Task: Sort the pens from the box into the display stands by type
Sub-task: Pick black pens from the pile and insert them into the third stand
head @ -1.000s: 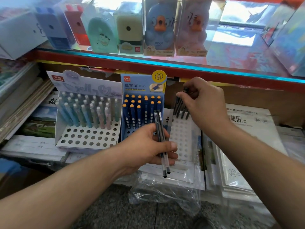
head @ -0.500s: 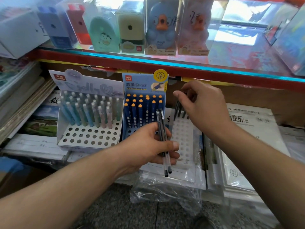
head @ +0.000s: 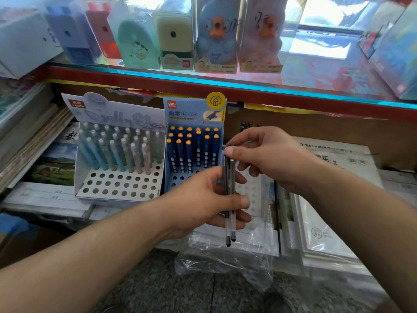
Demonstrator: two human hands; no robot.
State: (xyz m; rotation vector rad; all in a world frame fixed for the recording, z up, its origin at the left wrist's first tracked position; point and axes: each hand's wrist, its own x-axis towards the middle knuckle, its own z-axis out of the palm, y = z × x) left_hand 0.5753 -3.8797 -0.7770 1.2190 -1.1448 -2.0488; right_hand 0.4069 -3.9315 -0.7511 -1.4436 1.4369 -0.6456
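Nearest on my feed: a clear bag [head: 225, 265], crumpled, lying at the edge of the speckled floor [head: 158, 290].

Just above it, the left hand [head: 207, 199]. Its fingers and thumb are curled round two pens [head: 228, 229], which stand upright, side by side and touching. They have clear barrels and dark caps, caps down over the bag. I can read no print on them.

The right hand [head: 268, 159] is directly above the left. Its thumb and forefinger pinch the top end of the pens, and I cannot tell whether they hold one pen or both. The other fingers are loosely bent.

Behind both hands is the white stand [head: 256, 188], a grid of holes mostly hidden by the hands.

To its right are paper packs [head: 334, 168] lying flat. The top sheet has Chinese print and a "B5" mark.

To the left of the white stand is the blue stand [head: 194, 114]. Its header has a red "deli" tag, the characters "启学" and a yellow round tab. Dark blue, white-dotted pens with orange tops fill its back rows.

Further left is the LANTU stand [head: 117, 184], white, with a red "LANTU" tag on its header. Pastel pens stand in its back rows. Both stands sit on stacked notebooks [head: 45, 193].

Farthest is the red-edged glass shelf [head: 225, 86], which holds boxed sharpeners. The yellow box [head: 173, 37] is marked "deli" and the blue duck box [head: 215, 41] "dingo".
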